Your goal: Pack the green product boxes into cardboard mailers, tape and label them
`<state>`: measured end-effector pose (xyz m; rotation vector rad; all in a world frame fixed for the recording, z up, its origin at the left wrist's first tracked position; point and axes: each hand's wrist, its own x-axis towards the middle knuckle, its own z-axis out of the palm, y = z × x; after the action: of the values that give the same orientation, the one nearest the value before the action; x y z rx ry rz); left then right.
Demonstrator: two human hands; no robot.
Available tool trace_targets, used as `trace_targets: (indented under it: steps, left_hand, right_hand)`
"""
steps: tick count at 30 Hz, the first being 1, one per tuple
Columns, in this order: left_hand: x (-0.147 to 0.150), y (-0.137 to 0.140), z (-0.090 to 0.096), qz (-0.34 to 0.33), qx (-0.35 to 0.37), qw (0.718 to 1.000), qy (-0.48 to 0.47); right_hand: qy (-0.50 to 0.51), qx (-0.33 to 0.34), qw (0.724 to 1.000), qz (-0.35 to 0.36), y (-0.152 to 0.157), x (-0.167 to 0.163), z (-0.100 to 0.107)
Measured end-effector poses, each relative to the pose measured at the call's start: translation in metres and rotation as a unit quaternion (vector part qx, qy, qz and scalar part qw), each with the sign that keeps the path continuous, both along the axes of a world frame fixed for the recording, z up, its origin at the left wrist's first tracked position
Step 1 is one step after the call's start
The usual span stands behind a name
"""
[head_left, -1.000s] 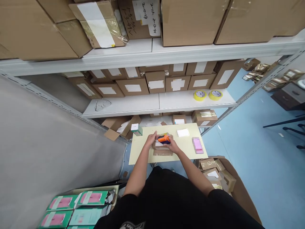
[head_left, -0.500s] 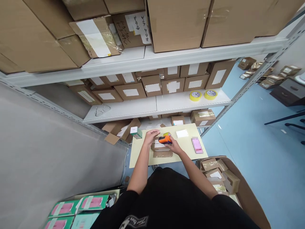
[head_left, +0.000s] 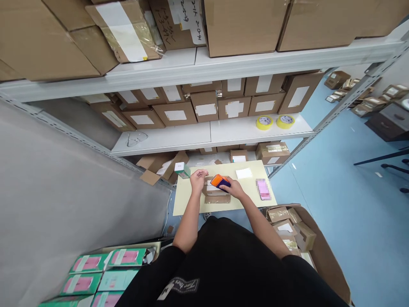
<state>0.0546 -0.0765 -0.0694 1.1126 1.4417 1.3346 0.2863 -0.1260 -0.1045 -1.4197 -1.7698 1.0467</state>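
Note:
My right hand (head_left: 234, 188) is closed around an orange and dark-blue tape dispenser (head_left: 220, 181), held over a cardboard box (head_left: 217, 199). The box lies on the pale yellow table (head_left: 188, 200) with a white label on top, partly hidden by the dispenser. My left hand (head_left: 198, 179) is at the box's left side, its fingertips pressed together; anything between them is too small to make out. A small green and white box (head_left: 182, 170) stands left of that hand. To the right are a white card or paper stack (head_left: 243, 173) and a pink item (head_left: 263, 189), blurred over.
A shelf rack (head_left: 179, 140) full of labelled cartons rises behind the table, with two yellow tape rolls (head_left: 264, 123) on it. A large carton (head_left: 329, 251) of packed boxes stands at right. Green and pink boxes (head_left: 86, 264) sit at lower left, near an open carton (head_left: 153, 166).
The tape dispenser has turned in my right hand, showing more of its dark-blue side; the yellow tape beside it is hidden now. My left hand has shifted slightly left. The view has tilted a little.

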Motion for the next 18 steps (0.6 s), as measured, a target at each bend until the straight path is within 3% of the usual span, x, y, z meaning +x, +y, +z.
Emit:
trace_targets:
  steps: [6, 11, 14, 18]
  left_hand:
    - [-0.009, -0.007, -0.017, 0.14, 0.008, 0.987, -0.076]
    - [-0.039, 0.003, -0.035, 0.257, -0.007, 0.96, -0.11]
    - [-0.069, 0.011, -0.047, 0.23, -0.09, 0.961, -0.122]
    - [-0.082, 0.008, -0.074, 0.277, -0.174, 0.935, -0.139]
  right_hand:
    - [-0.08, -0.03, 0.996, 0.03, 0.01, 0.028, 0.021]
    - [-0.194, -0.064, 0.978, 0.039, 0.019, 0.057, 0.017]
    - [-0.228, -0.078, 0.97, 0.034, 0.021, 0.067, 0.01]
    - [-0.272, -0.093, 0.957, 0.035, 0.029, 0.059, 0.0]
